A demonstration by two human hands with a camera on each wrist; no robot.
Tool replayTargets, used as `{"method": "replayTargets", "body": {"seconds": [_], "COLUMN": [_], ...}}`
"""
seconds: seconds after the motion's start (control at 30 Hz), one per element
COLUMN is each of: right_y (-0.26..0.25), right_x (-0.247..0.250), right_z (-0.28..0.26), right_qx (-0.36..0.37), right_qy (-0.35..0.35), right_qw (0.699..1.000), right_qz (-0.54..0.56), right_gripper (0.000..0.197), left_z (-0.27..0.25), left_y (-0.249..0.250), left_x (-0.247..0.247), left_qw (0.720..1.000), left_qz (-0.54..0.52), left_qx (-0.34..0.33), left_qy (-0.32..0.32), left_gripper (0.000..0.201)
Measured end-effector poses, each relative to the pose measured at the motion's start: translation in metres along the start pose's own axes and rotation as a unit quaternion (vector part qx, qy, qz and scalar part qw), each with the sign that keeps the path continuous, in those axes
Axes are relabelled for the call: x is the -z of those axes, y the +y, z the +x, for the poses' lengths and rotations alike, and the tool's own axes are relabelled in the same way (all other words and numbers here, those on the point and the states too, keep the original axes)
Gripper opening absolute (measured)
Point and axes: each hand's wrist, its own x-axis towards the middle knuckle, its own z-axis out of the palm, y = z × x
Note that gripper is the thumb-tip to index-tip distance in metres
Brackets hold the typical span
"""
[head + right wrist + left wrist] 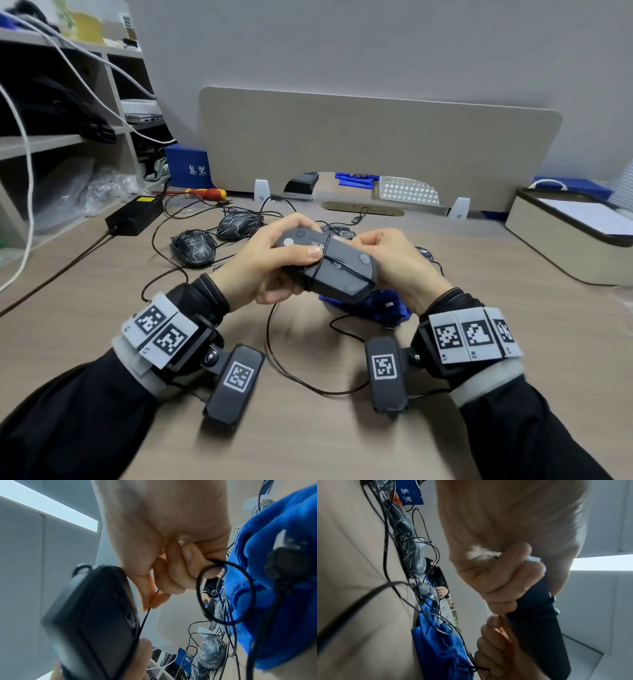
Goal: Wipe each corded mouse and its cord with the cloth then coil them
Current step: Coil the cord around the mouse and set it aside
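**Grey corded mouse, held underside up**

We log the grey mouse (329,265) above the table (308,428), between both hands. Our left hand (263,263) grips its left end, thumb pressed on the cord (323,253) wound across the base. Our right hand (400,263) pinches that cord at the mouse's right side. Base is matte grey with round pads. A blue cloth (380,305) lies just beneath the mouse. Two black patterned mice (195,246) lie left of the mouse, farther back.
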Motion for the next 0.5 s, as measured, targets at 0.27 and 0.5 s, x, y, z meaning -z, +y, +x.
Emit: {"method": "replayTargets", "body": {"seconds": [0.27,0.5], "right_y": [-0.004,-0.006], "right_x": [0.003,-0.022], "right_z": [0.0,-0.003], "right_qx": [0.055,0.089], "right_qy": [0.039,-0.043], "right_qw": [0.998,0.994], "right_qz": [0.014,0.036], "right_gripper": [0.029,0.019], "left_z": [0.005,0.013], "left_y": [-0.001,-0.012], "left_x": [0.003,0.008], "left_qw": [0.977,0.961], "left_qz": [0.195,0.172], "left_qx": [0.019,-0.002], "left_qy": [0.085,0.217], "left_gripper": [0.031,0.029]}}
